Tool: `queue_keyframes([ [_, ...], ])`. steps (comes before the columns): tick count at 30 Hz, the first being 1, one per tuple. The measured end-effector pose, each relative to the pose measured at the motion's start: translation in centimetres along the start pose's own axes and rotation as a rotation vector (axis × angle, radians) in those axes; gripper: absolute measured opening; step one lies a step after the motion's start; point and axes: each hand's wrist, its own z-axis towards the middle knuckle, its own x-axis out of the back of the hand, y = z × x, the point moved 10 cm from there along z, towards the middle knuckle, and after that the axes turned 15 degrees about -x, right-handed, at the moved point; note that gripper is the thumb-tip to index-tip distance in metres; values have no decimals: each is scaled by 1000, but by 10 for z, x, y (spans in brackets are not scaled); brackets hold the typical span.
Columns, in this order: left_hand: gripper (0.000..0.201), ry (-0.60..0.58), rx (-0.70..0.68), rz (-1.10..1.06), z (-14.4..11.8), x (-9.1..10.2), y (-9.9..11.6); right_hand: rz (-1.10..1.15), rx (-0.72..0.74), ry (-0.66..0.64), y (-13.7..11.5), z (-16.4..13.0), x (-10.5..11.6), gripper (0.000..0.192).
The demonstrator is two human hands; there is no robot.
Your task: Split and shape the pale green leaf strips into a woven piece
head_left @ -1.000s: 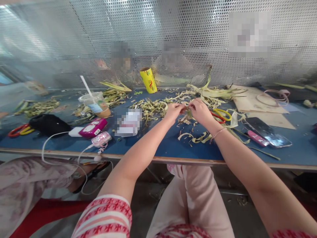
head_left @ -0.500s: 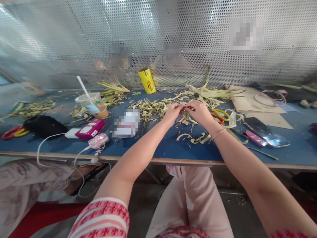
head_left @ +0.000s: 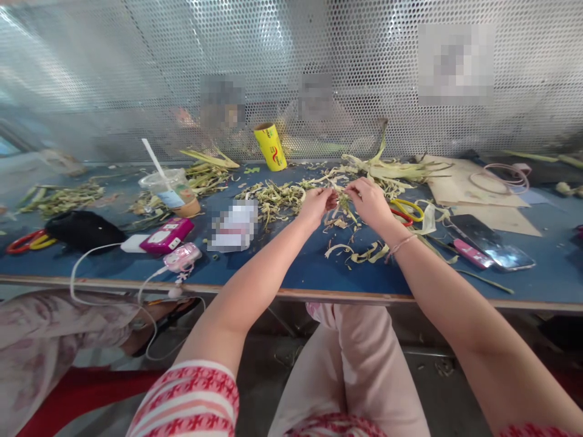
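Note:
My left hand (head_left: 317,205) is closed in a pinch over the table, and whatever lies in its fingers is too small to make out. A short gap to its right, my right hand (head_left: 368,199) also pinches with thumb and fingertips; a pale leaf strip appears to be between them. Below and between both hands are greenish leaf scraps (head_left: 345,209). A heap of twisted, dried plant strips (head_left: 277,200) lies left of my left hand. Behind my right hand rests a bunch of long pale leaves (head_left: 387,170). Scissors with red and yellow handles (head_left: 411,210) lie just right of my right hand.
A yellow tube (head_left: 270,147) stands by the perforated metal screen (head_left: 355,60). On the left are an iced drink cup (head_left: 175,194), a magenta box (head_left: 167,235) and a black pouch (head_left: 84,230). Phones (head_left: 507,254) and brown cardboard (head_left: 473,182) lie right. Another person's leg (head_left: 59,340) is at lower left.
My hands, whose fingertips met half a second ago, have drawn slightly apart. The things on the table stay where they were.

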Motion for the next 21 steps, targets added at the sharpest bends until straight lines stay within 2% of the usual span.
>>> queue_keyframes([
  [13,12,-173,-344,374,2,-10,30,63,-19,-18,1,0,-1,8],
  [16,10,-199,-382,394,0,-13,35,72,-14,-5,-1,0,0,8],
  [21,12,-224,-362,392,-2,-16,35,72,-8,11,0,-1,1,8],
])
